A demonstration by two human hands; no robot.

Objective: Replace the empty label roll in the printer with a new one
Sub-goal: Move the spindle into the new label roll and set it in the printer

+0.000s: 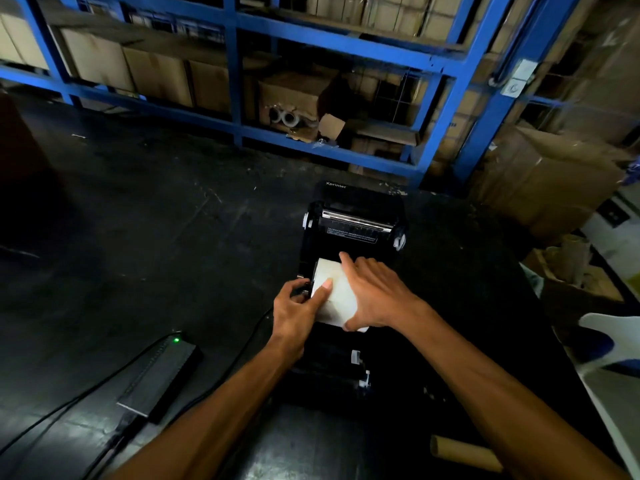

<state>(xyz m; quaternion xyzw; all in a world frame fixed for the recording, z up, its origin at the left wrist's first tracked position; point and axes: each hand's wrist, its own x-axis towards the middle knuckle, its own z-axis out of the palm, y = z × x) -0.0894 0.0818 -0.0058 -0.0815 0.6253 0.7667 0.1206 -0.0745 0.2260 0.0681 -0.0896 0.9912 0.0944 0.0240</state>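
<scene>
- Dim light is falling across the black desk (145, 237), with blue shelving (346, 67) full of cartons behind it, so you are working in shadow and the printer's dark interior is giving you little to see by.
- You are holding the new label roll (337, 296) low in the open bay of the printer (360, 216), lid thrown back, print bar (358, 220) showing beyond your hands.
- Your right hand (375, 292) is lying spread over the top and right side of the roll, fingers wide and wrapped around it; your left hand (294, 313) is resting its thumb on the roll's left face while the other fingers are curling in at the left guide (304, 287).
- Whether the roll is seated between both guides, I cannot tell: your palm is covering the right side.
- If it is sitting crooked, the labels are likely feeding skewed or jamming under the bar.
- Pressing hard on the paper could be dragging loose turns off the roll.
- Your left fingers are sitting where the guide closes; a pinch is looking possible.
- That cardboard core (464, 453) is lying near the desk's front edge by your right forearm, and a sweep of the arm could be knocking it off.
- The power brick (162, 375) is showing a green light, with its cables running under your left forearm, so a snag there could be tugging the plug.
</scene>
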